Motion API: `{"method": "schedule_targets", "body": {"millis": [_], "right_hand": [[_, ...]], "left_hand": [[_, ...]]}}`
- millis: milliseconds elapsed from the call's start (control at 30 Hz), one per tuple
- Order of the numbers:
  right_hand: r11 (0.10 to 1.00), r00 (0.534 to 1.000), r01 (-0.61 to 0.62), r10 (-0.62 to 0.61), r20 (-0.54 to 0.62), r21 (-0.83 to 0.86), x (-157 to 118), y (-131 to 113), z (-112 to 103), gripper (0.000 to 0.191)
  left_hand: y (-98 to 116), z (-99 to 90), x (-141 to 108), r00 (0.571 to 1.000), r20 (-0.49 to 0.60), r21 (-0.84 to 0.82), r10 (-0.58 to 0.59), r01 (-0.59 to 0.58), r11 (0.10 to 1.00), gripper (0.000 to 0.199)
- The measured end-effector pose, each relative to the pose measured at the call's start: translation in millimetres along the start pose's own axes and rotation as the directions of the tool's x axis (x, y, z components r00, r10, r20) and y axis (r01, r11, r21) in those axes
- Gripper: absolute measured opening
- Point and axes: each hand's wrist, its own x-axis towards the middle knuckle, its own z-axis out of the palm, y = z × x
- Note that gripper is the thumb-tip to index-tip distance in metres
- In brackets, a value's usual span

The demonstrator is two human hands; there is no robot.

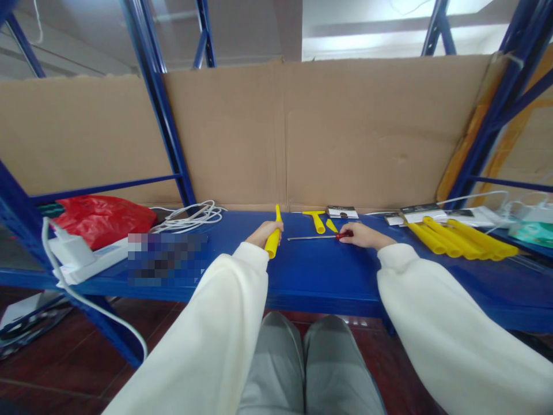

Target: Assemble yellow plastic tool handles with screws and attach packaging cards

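Note:
My left hand [262, 233] is closed around a yellow tapered tool [273, 243], its thin end pointing away from me. To the right, my right hand [360, 235] has its fingers round the red handle of a screwdriver [317, 237], whose metal shaft points left along the blue shelf [319, 276]. Just behind the shaft lie a yellow T-shaped piece [318, 222] and a small yellow pointed piece [331, 225].
Several yellow handles with packaging [458, 239] lie at the right. A small black-and-white package [343, 212] rests near the cardboard panel [345, 132]. On the left are coiled white cable [196, 216], a red bag [106, 219] and a power strip [108, 256]. Blue posts stand both sides.

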Motion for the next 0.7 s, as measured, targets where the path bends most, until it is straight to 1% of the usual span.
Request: {"method": "schedule_targets", "body": {"millis": [67, 133, 200, 267, 467, 700], "right_hand": [[0.999, 1.0, 0.008, -0.008, -0.003, -0.036, -1.1, -2.4, -0.3, 0.009], [0.998, 1.0, 0.019, -0.019, -0.003, -0.053, -2.0, -3.6, -0.7, 0.009], [0.999, 1.0, 0.025, -0.025, -0.009, -0.046, -2.8, -3.6, -1.2, 0.009], [0.999, 0.999, 0.02, -0.021, -0.028, -0.03, -3.6, -3.2, -1.8, 0.01], [1.0, 0.996, -0.029, 0.03, -0.088, 0.006, -5.2, -3.7, -3.9, 0.01], [1.0, 0.994, -0.023, 0.023, -0.104, 0.004, -5.5, -2.5, -4.5, 0.01]], "left_hand": [[-2.9, -1.0, 2.4, 1.0, 0.012, 0.019, -0.007, 0.007, 1.0, 0.01], [-6.1, -2.0, 4.4, 0.999, 0.037, 0.029, 0.021, -0.022, 0.999, 0.008], [-8.5, -2.3, 5.1, 0.996, 0.06, 0.04, 0.06, -0.062, 0.997, 0.008], [-9.2, -1.2, 4.4, 0.995, 0.068, 0.056, 0.075, -0.079, 0.995, 0.008], [-5.4, 5.6, 2.4, 0.995, 0.075, 0.114, 0.072, -0.08, 0.99, 0.013], [-8.7, 4.3, 6.9, 0.994, 0.102, 0.106, 0.042, -0.053, 0.993, 0.009]]}}
